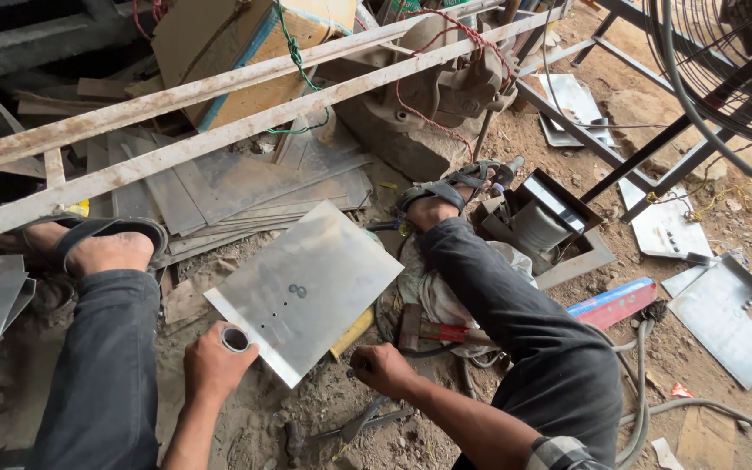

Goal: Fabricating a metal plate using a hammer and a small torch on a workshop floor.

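Gripping short metal tube (235,339) in closed left hand (212,364) at near corner of steel sheet (306,290), apparently for alignment; right hand (382,368) fisted, contents indiscernible.

This is a rough metal workshop with a dirt floor (567,139). Cut steel sheets (245,187) lie stacked on the ground, with a drilled plate (733,318) set apart (two small holes in it). A rusty angle-iron frame (219,113) crosses the scene, a hammer (437,331) lies in the dust, hoses (646,383) snake about, and a big fan (724,61) stands by.
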